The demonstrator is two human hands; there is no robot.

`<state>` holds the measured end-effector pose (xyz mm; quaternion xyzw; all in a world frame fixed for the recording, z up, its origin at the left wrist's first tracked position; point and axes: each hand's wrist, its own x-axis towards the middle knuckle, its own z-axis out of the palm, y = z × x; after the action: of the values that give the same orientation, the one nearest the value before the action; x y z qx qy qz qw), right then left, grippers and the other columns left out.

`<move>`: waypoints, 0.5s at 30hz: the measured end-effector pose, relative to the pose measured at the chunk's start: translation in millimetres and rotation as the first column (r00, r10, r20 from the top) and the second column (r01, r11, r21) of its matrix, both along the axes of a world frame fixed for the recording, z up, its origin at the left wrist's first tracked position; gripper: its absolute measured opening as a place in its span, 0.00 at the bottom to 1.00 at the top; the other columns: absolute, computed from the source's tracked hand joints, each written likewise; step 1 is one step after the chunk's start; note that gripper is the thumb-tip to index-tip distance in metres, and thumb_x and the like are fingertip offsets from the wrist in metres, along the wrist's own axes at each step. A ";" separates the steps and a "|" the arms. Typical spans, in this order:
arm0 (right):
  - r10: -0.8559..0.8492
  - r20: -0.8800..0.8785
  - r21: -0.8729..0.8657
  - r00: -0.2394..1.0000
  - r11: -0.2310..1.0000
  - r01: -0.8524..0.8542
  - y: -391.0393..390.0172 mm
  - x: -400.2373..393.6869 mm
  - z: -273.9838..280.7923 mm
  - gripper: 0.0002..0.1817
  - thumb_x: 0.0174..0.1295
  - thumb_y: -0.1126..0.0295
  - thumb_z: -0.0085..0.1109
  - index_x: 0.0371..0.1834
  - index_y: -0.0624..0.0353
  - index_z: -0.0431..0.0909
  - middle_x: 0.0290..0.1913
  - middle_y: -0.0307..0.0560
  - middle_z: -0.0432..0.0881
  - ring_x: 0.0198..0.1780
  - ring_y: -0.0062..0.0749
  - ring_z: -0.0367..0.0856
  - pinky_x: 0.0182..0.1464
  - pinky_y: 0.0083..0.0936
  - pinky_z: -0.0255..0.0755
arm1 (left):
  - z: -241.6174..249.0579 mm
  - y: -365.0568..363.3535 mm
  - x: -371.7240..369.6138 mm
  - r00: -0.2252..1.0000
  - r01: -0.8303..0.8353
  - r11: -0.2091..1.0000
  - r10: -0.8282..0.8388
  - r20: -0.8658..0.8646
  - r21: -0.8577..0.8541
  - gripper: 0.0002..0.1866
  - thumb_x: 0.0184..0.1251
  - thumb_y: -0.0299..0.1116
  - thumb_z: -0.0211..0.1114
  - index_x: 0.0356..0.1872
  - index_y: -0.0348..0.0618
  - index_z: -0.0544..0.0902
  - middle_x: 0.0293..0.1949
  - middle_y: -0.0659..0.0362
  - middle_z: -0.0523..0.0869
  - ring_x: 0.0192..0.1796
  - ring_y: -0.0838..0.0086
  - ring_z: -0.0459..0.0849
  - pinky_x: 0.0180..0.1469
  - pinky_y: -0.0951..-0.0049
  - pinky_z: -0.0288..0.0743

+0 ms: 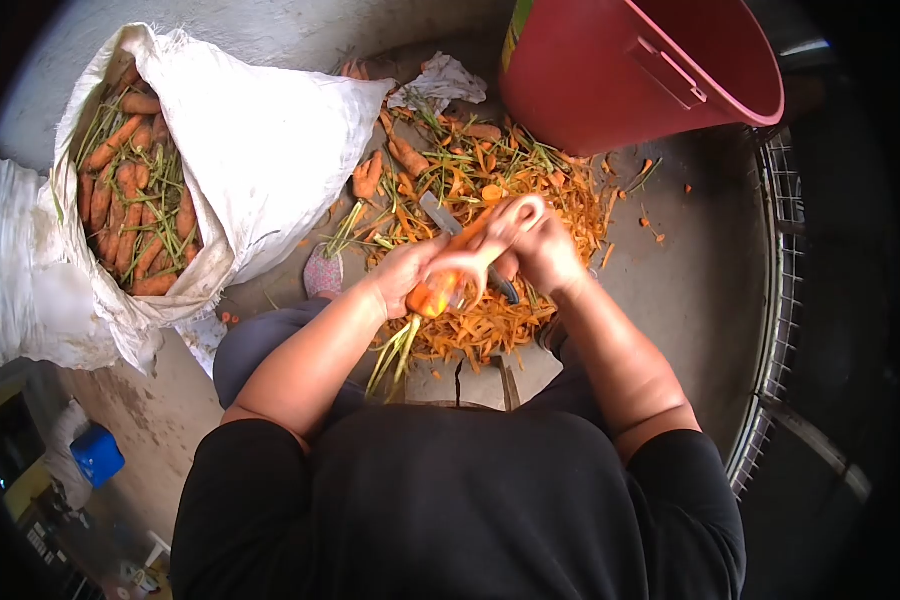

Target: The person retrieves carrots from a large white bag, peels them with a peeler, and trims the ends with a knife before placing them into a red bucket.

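My left hand (410, 272) is closed round the top end of a carrot (432, 298), whose green stems hang down toward my lap. In my right hand (542, 250) is a pale orange peeler (515, 216), held over the carrot and smeared by motion. A knife (440, 213) with a grey blade and a dark handle end shows by my right hand, its middle hidden behind the carrot and fingers. Beneath both hands lies a pile of orange peelings (470, 338).
An open white sack (270, 150) full of carrots (130, 205) stands at the left. At the upper right is a big red tub (590, 85). Loose carrots (367, 175) and green stems lie on the floor. A metal grille (785, 260) runs along the right; a blue container (97, 455) is lower left.
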<state>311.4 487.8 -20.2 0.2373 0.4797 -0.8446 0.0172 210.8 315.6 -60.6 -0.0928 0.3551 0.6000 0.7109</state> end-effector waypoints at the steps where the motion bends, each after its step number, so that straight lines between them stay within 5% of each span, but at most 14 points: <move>1: -0.141 0.036 0.107 0.989 0.985 0.137 21.1 -1.3 -6.4 0.09 0.54 0.71 0.60 0.33 0.64 0.73 0.24 0.46 0.78 0.15 0.22 0.72 0.16 0.15 0.67 | -3.9 -2.7 -1.7 0.997 0.069 0.998 -0.069 0.020 0.009 0.23 0.66 0.49 0.48 0.48 0.38 0.71 0.34 0.53 0.79 0.31 0.67 0.80 0.32 0.70 0.79; 2: -0.263 -0.012 0.083 0.965 0.961 0.263 44.2 -0.2 -18.4 0.08 0.55 0.71 0.59 0.33 0.64 0.72 0.25 0.47 0.78 0.16 0.21 0.72 0.16 0.15 0.67 | -2.8 -2.7 -1.3 0.997 0.077 0.997 -0.077 0.025 0.022 0.23 0.65 0.49 0.49 0.48 0.38 0.71 0.34 0.53 0.79 0.31 0.67 0.80 0.32 0.69 0.79; 4: -0.578 0.050 0.434 0.814 0.747 0.504 77.9 2.8 -29.2 0.08 0.56 0.71 0.57 0.34 0.63 0.72 0.26 0.46 0.78 0.17 0.21 0.71 0.17 0.15 0.66 | 1.3 -1.6 -1.3 0.995 0.094 0.994 -0.096 0.033 0.050 0.23 0.64 0.50 0.51 0.48 0.39 0.71 0.34 0.53 0.78 0.31 0.67 0.80 0.32 0.68 0.79; 6: -0.710 0.083 0.232 0.699 0.696 0.679 88.2 8.6 -32.1 0.06 0.57 0.72 0.56 0.33 0.63 0.72 0.26 0.46 0.77 0.17 0.21 0.70 0.17 0.15 0.65 | 5.8 -0.6 -5.0 0.996 0.093 0.994 -0.093 -0.003 0.056 0.24 0.63 0.52 0.52 0.48 0.41 0.71 0.34 0.55 0.78 0.32 0.68 0.81 0.31 0.67 0.79; 9: -0.463 -0.070 0.158 0.884 0.870 0.468 41.8 -2.4 6.0 0.08 0.54 0.71 0.59 0.32 0.63 0.72 0.26 0.46 0.77 0.15 0.21 0.69 0.16 0.15 0.64 | 3.5 -0.7 -8.0 0.998 0.062 0.998 -0.063 0.033 0.006 0.25 0.63 0.53 0.50 0.48 0.41 0.71 0.34 0.56 0.79 0.33 0.68 0.81 0.31 0.68 0.79; 12: 0.099 -0.088 0.069 0.991 0.993 -0.093 -6.5 0.0 26.3 0.09 0.53 0.70 0.61 0.29 0.63 0.73 0.22 0.44 0.77 0.15 0.22 0.73 0.14 0.14 0.65 | 24.4 7.7 -2.8 0.996 0.022 0.997 -0.029 -0.086 -0.075 0.24 0.65 0.53 0.48 0.49 0.41 0.71 0.34 0.55 0.79 0.33 0.68 0.81 0.31 0.68 0.79; 13: 0.113 -0.057 0.081 0.992 0.991 -0.108 -10.4 -0.5 22.1 0.09 0.53 0.70 0.62 0.30 0.63 0.73 0.22 0.44 0.77 0.14 0.22 0.72 0.14 0.14 0.65 | 17.3 7.9 -1.4 0.997 -0.025 1.000 0.025 0.070 0.004 0.22 0.69 0.46 0.42 0.50 0.37 0.71 0.36 0.52 0.80 0.31 0.69 0.81 0.33 0.70 0.78; 15: 0.039 0.016 0.046 0.999 0.998 -0.040 0.0 -0.4 3.8 0.08 0.53 0.70 0.60 0.31 0.64 0.73 0.23 0.45 0.78 0.14 0.22 0.72 0.14 0.14 0.65 | -0.6 -1.4 0.4 0.998 0.046 0.999 -0.046 0.040 0.012 0.22 0.70 0.45 0.42 0.51 0.37 0.71 0.36 0.52 0.80 0.32 0.69 0.81 0.34 0.71 0.78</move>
<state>311.0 487.7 -16.4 0.2343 0.5034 -0.8311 0.0319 211.2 314.2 -61.2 -0.0928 0.3393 0.5833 0.7321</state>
